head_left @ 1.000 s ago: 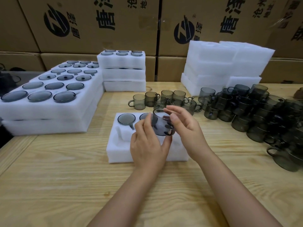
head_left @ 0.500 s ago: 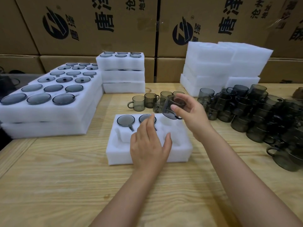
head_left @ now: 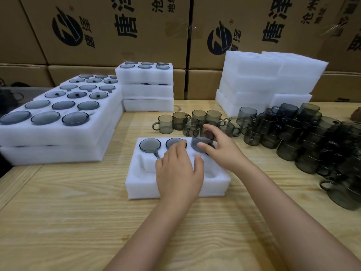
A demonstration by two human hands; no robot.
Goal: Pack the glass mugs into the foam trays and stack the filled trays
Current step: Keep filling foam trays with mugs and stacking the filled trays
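At foam tray [head_left: 136, 184] back-right pocket — right grip [head_left: 224, 151] clamps mug [head_left: 201, 139]; left grip [head_left: 178, 173] spread flat on it.

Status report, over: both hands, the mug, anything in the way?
Left hand flat on foam tray. Right hand grips mug, upright over the back-right slot, not seated. Two seated mugs beside it; nothing visibly in the way.

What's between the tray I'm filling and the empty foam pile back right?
Loose smoky glass mugs stand on the wooden table between the tray and the foam pile, as the head view shows.
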